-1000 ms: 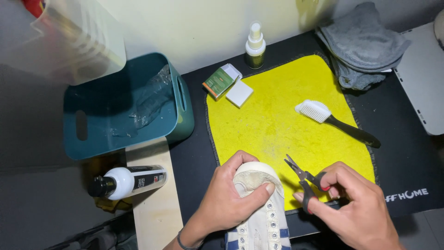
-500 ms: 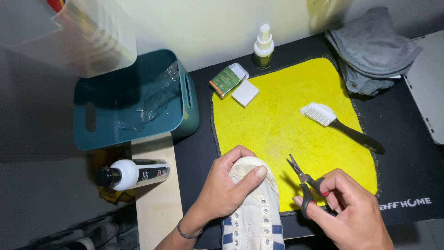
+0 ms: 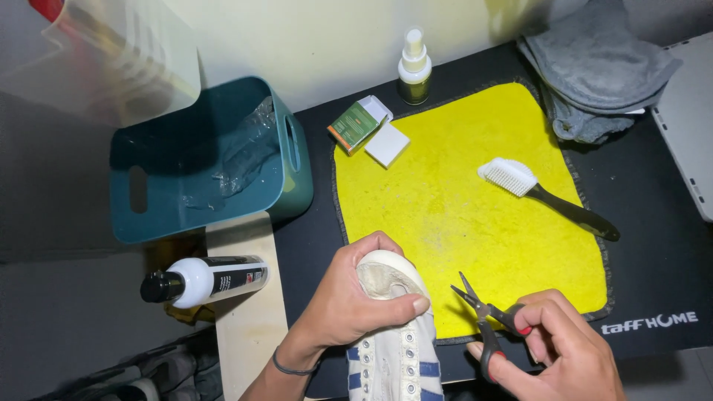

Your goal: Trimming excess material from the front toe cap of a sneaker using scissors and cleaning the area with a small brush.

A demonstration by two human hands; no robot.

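Note:
My left hand [image 3: 350,301] grips the toe of a white sneaker with blue side stripes [image 3: 397,355], thumb lying across the top of the toe cap. The shoe points away from me and rests on the near edge of a yellow cloth mat [image 3: 460,200]. Just right of the shoe, my right hand [image 3: 553,353] holds small scissors with black and red handles [image 3: 486,315]. Their blades are slightly apart and point up-left toward the shoe without touching it.
On the mat lie a white-bristled brush with a black handle [image 3: 546,197], a white block [image 3: 387,145] and a green box [image 3: 355,125]. A spray bottle [image 3: 414,70] stands behind, grey cloths [image 3: 594,70] at the back right. A teal bin [image 3: 204,160] and a lying white bottle [image 3: 204,278] are left.
The view has shifted a little, so everything sits slightly further right. My left hand keeps its grip on the toe; my right hand with the scissors has barely moved.

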